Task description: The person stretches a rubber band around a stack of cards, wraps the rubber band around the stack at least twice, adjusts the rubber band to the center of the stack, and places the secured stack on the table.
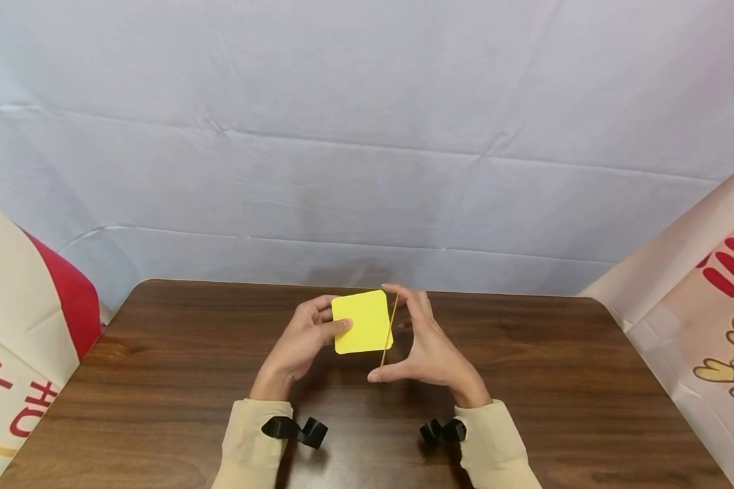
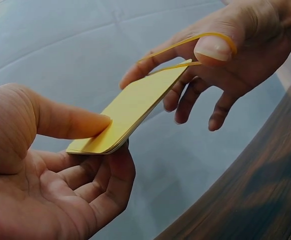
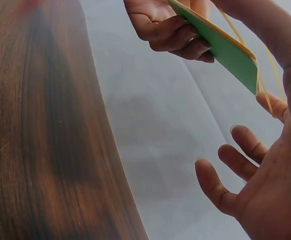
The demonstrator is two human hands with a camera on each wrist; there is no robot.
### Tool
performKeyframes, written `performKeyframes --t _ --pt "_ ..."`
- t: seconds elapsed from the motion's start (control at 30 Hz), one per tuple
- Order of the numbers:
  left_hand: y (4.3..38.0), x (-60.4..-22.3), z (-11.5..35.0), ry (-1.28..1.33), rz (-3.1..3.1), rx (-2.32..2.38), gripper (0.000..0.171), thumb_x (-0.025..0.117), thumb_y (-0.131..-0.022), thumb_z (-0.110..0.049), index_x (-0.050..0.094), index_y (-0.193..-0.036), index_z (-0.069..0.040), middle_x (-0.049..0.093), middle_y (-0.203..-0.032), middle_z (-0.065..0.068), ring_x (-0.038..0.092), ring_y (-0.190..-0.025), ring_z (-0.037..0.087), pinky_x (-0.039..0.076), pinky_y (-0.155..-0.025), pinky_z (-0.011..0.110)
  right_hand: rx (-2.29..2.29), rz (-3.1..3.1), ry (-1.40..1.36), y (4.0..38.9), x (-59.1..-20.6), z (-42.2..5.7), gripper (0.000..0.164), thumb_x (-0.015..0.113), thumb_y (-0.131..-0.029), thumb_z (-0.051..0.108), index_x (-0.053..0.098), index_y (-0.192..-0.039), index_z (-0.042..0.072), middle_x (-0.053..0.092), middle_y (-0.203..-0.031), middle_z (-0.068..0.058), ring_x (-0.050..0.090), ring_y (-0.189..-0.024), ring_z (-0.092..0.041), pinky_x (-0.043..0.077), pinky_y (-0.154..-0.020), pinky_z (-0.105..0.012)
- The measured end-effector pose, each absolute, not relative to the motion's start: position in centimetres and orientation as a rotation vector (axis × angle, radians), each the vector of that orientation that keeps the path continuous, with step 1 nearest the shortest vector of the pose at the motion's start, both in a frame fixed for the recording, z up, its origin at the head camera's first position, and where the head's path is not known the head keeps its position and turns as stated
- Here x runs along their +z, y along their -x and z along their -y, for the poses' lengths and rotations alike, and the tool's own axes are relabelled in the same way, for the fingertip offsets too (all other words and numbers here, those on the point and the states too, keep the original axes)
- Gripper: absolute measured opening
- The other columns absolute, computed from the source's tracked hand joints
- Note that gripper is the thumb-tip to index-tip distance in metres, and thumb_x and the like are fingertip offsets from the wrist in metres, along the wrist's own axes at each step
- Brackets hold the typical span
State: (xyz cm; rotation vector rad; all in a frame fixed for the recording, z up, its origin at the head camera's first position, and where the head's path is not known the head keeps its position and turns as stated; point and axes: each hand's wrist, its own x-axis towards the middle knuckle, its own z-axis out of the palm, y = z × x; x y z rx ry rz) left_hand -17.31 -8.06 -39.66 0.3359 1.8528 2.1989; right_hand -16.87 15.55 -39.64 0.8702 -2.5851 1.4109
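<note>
A: What stands furthest left?
B: A banner (image 1: 27,272), white with red on it, beside the brown table (image 1: 159,380).

A: And next?
B: The left hand (image 1: 293,343). It grips the cards (image 1: 361,322), thumb on the yellow top, fingers beneath.

A: Where are the cards, exactly?
B: Held above the table, between the two hands, slightly tilted. The right wrist view shows a green underside.

A: What's at their right edge?
B: A thin yellow band (image 1: 389,333), stretched taut. It crosses that end of the cards; I can't tell whether it goes around them.

A: Who has the band?
B: The right hand (image 1: 428,346), thumb and forefinger spread wide with the band looped over them. Its other fingers are apart, gripping nothing.

A: Furthest right?
B: Another banner, the right one (image 1: 697,299), with red shapes and a yellow cartoon figure.
</note>
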Motion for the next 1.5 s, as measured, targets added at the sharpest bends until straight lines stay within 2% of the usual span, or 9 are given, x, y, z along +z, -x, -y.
performKeyframes --t 0.2,0.47,0.67,0.87,1.17,1.33,1.5 --pt "17.38 -39.66 8.03 -0.289 -1.858 2.226 0.036 0.06 -0.096 0.004 0.051 -0.131 0.011 0.068 -0.114 0.023 0.07 -0.091 0.021 0.057 -0.077 0.034 1.429 2.589 -0.866 16.93 -39.75 -15.67 0.125 0.102 -0.051 0.045 0.031 -0.153 0.033 0.037 -0.122 -0.003 0.042 -0.115 -0.018 0.049 -0.092 -0.053" --pt "17.34 -39.58 7.83 -0.209 -1.854 2.274 0.033 0.06 -0.096 0.005 0.054 -0.129 0.009 0.068 -0.112 0.021 0.069 -0.092 0.021 0.057 -0.078 0.033 1.4 2.615 -0.843 16.85 -39.55 -15.82 0.124 0.101 -0.052 0.047 0.031 -0.153 0.037 0.037 -0.121 -0.003 0.043 -0.115 -0.018 0.047 -0.094 -0.053" --pt "17.15 -39.43 7.71 -0.344 -1.81 2.179 0.038 0.06 -0.096 0.004 0.051 -0.132 0.011 0.069 -0.114 0.022 0.07 -0.089 0.02 0.057 -0.076 0.034 1.39 2.607 -0.863 16.91 -39.55 -15.87 0.122 0.101 -0.053 0.043 0.032 -0.153 0.035 0.037 -0.12 -0.006 0.043 -0.116 -0.026 0.047 -0.093 -0.054" --pt "16.87 -39.41 7.92 -0.48 -1.746 2.054 0.037 0.058 -0.097 0.002 0.051 -0.133 0.01 0.071 -0.112 0.019 0.071 -0.088 0.021 0.057 -0.076 0.034 1.408 2.615 -0.908 16.87 -39.55 -15.84 0.122 0.101 -0.056 0.04 0.03 -0.155 0.033 0.037 -0.127 -0.003 0.038 -0.12 -0.02 0.045 -0.095 -0.054" --pt "16.82 -39.28 8.31 -0.533 -1.728 2.01 0.04 0.058 -0.098 0.002 0.048 -0.136 0.011 0.069 -0.114 0.02 0.072 -0.092 0.022 0.058 -0.08 0.036 1.46 2.634 -0.945 16.48 -39.32 -15.57 0.113 0.099 -0.058 0.041 0.036 -0.151 0.041 0.038 -0.123 -0.001 0.044 -0.115 -0.019 0.044 -0.099 -0.052" --pt "16.86 -39.19 8.39 -0.548 -1.703 2.024 0.041 0.058 -0.098 0.001 0.048 -0.136 0.011 0.07 -0.114 0.02 0.072 -0.092 0.022 0.058 -0.079 0.036 1.482 2.635 -0.949 16.4 -39.22 -15.49 0.11 0.099 -0.059 0.041 0.04 -0.151 0.035 0.04 -0.122 0.0 0.045 -0.114 -0.018 0.044 -0.098 -0.048" --pt "16.87 -39.19 8.33 -0.568 -1.643 2.057 0.042 0.059 -0.097 0.002 0.047 -0.137 0.012 0.071 -0.113 0.018 0.073 -0.09 0.021 0.059 -0.079 0.035 1.546 2.601 -1.009 16.45 -39.32 -15.39 0.112 0.101 -0.058 0.037 0.039 -0.151 0.035 0.04 -0.126 0.0 0.044 -0.117 -0.02 0.044 -0.097 -0.05"
